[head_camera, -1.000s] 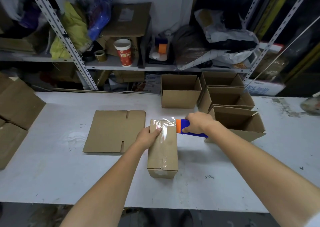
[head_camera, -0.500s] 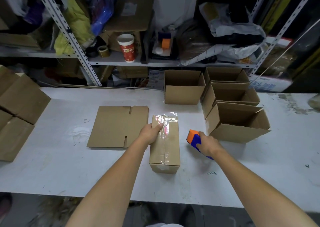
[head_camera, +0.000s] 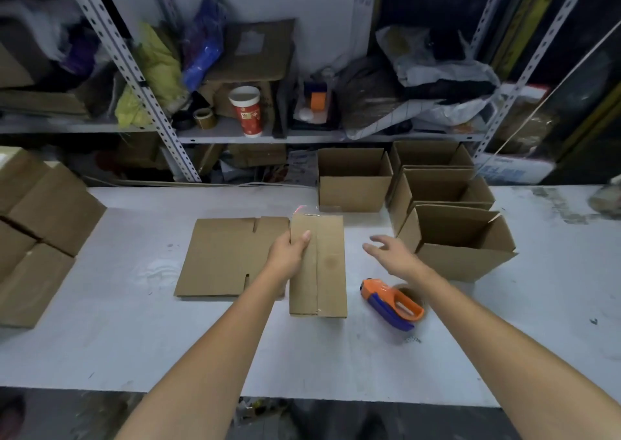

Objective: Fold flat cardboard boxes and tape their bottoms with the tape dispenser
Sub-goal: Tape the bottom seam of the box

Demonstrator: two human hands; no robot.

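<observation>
White worktop [head_camera: 134, 355] across the middle of the frame, near edge along the bottom, wide bare room at lower left and lower right. Closed boxes [head_camera: 50, 211] stacked at the left edge. Four open boxes [head_camera: 463, 265] crowded at the right of centre, near the far edge. Flat cardboard sheet [head_camera: 228, 258] left of centre, right edge against the folded box [head_camera: 327, 265]. Folded box at centre, seam side up, clear tape showing past the far edge. Left hand [head_camera: 289, 253] grasping the box's left edge, thumb on top. Right hand [head_camera: 391, 255] released, fingers spread, in the gap between folded box and nearest open box. Tape dispenser [head_camera: 391, 303] lying free on the worktop, lower right of centre, apart from both hands.
</observation>
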